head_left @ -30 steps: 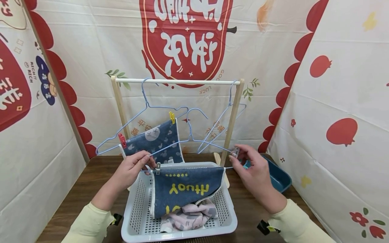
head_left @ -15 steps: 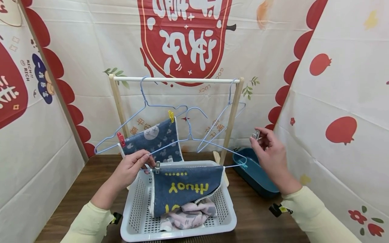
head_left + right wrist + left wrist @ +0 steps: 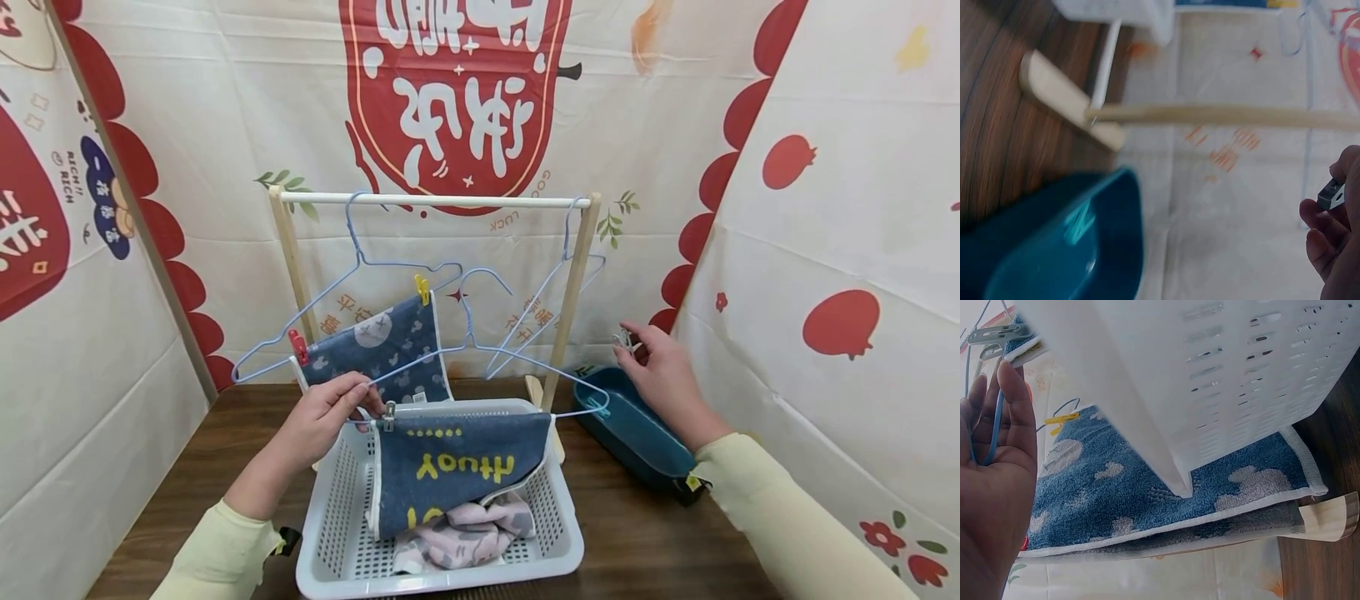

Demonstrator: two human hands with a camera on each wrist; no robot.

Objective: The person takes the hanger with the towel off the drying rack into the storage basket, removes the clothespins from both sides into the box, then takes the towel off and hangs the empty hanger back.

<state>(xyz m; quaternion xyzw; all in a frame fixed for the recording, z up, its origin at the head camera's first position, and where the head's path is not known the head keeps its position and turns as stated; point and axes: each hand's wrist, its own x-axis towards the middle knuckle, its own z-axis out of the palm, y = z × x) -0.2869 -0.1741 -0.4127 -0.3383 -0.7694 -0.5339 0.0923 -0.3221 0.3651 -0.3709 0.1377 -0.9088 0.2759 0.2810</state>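
The left hand (image 3: 330,415) had its fingers closed round the left end of a blue hanger (image 3: 470,329), whose lower wire bore the lettered cloth (image 3: 465,450) over the white basket (image 3: 442,581); the right hand (image 3: 662,375) pinched a metal clip (image 3: 624,340) near the teal tray (image 3: 637,437), well apart from the cloth. Only one clip (image 3: 389,416) showed on that cloth, at its left corner; its free right side could have slid if the hanger tilted; a loose pinch could have dropped the metal clip.
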